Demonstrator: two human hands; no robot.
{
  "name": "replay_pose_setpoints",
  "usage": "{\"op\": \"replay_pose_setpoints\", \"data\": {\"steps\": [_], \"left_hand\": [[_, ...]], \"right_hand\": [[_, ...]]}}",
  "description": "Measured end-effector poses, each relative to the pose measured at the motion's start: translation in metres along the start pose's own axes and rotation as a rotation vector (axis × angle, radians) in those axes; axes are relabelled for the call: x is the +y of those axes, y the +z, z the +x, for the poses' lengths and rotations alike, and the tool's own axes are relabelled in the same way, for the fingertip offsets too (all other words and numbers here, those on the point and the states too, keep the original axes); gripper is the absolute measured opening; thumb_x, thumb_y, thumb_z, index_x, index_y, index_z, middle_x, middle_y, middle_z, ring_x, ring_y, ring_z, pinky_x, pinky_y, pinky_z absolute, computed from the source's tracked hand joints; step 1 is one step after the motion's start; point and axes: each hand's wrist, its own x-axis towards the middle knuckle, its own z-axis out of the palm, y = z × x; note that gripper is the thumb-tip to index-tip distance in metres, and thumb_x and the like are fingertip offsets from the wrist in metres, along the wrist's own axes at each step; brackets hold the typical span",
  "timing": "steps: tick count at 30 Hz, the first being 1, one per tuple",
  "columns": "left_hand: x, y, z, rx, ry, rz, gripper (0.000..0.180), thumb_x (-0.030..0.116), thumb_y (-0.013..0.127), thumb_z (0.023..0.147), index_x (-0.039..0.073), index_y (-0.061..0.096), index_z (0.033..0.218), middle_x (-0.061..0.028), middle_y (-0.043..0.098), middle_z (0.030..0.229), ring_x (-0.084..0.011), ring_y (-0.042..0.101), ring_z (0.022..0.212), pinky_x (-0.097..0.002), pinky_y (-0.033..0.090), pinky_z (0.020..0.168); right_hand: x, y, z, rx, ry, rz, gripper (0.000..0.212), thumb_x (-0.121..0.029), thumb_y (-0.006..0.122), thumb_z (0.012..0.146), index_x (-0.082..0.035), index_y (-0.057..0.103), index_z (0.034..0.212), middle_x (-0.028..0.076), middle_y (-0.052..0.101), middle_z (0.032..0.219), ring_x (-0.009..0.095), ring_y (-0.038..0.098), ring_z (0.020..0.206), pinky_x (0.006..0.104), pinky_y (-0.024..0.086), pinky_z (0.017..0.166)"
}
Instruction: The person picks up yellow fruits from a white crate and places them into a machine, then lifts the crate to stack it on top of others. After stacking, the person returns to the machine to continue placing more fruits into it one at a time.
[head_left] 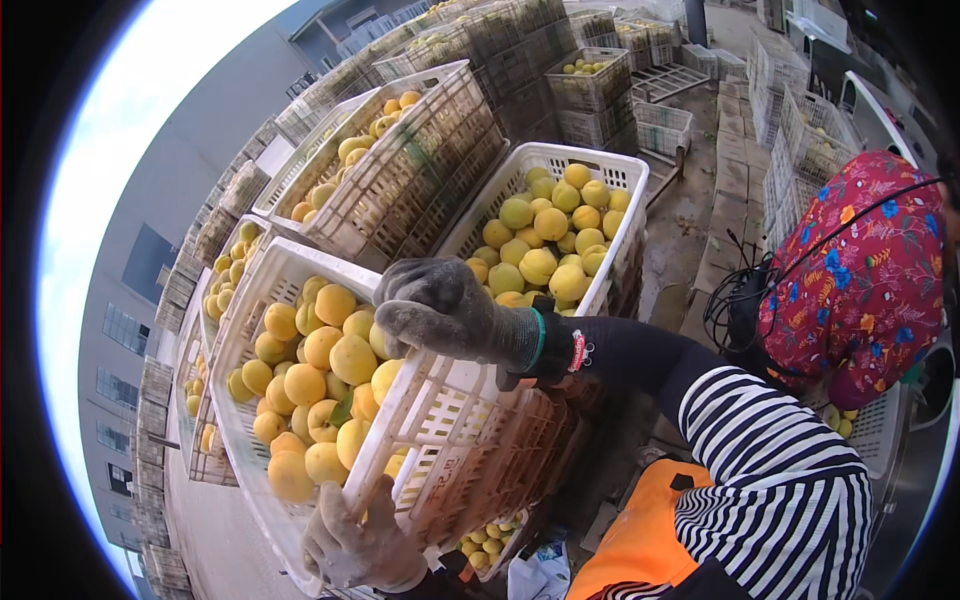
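Note:
A white plastic crate (pixel 440 400) full of yellow-orange peaches (pixel 318 375) tilts in front of me, on top of a stack. My right hand (pixel 440 308), in a dark grey work glove, is closed over the crate's far corner rim, its fingertips partly hidden. At the near end, my left hand (pixel 362 542), in a lighter grey glove, grips the rim with the fingers bent over it. A green leaf (pixel 341 408) lies among the peaches between the two hands.
Behind my right hand stands another white crate (pixel 634 172) of peaches. Taller crate stacks (pixel 400 150) fill the far left. At right, a person in a red floral garment (pixel 860 270) bends beside a black cable (pixel 735 300). Below sits a lower crate with peaches (pixel 488 545).

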Motion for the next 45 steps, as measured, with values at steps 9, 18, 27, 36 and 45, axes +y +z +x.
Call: {"op": "replay_pose_setpoints", "data": {"steps": [9,18,27,36,45], "left_hand": [[-0.049,-0.003,0.021,0.058,-0.139,-0.318,0.023,0.02,0.067,0.082,-0.003,0.066,0.087,-0.0126,0.064,0.077,-0.0271,0.057,0.068,-0.0356,0.046,0.066],[-0.068,-0.06,-0.057,0.157,-0.331,-0.087,0.04,0.032,0.052,0.093,-0.001,0.053,0.115,-0.0118,0.054,0.108,-0.0216,0.052,0.098,-0.0341,0.043,0.085],[0.009,-0.095,0.009,0.238,-1.692,-1.851,0.042,0.025,0.046,0.095,0.001,0.039,0.128,-0.0143,0.055,0.119,-0.0267,0.055,0.111,-0.0414,0.05,0.088],[-0.024,-0.085,-0.018,0.082,-1.666,-1.866,0.024,0.025,0.053,0.092,0.008,0.049,0.108,-0.0069,0.057,0.106,-0.021,0.059,0.094,-0.0309,0.05,0.064],[-0.107,-0.19,-0.08,0.112,-1.851,-1.864,0.039,0.033,0.05,0.093,-0.001,0.046,0.112,-0.0045,0.052,0.078,-0.0189,0.055,0.069,-0.0234,0.043,0.042]], "right_hand": [[-0.012,0.047,0.028,0.065,-0.17,-0.351,0.03,-0.018,0.064,0.082,-0.008,0.054,0.055,0.009,0.049,0.051,0.025,0.048,0.048,0.0364,0.038,0.048],[-0.082,0.086,-0.028,-0.167,-0.252,-0.089,0.028,-0.025,0.073,0.066,-0.009,0.053,0.057,0.006,0.041,0.054,0.026,0.046,0.054,0.038,0.036,0.051],[-0.046,0.067,-0.018,-0.327,-0.291,-0.116,0.007,-0.013,0.06,0.068,-0.009,0.056,0.065,0.007,0.051,0.064,0.028,0.052,0.062,0.0412,0.043,0.063],[-0.064,0.086,-0.03,-0.284,-0.378,-0.203,0.009,-0.006,0.061,0.059,-0.009,0.055,0.066,0.006,0.045,0.062,0.026,0.046,0.055,0.0385,0.037,0.05],[-0.168,0.122,-0.006,-0.675,-0.352,-0.205,0.033,-0.02,0.071,0.07,-0.01,0.059,0.099,0.009,0.058,0.089,0.026,0.058,0.086,0.0405,0.045,0.08]]}}
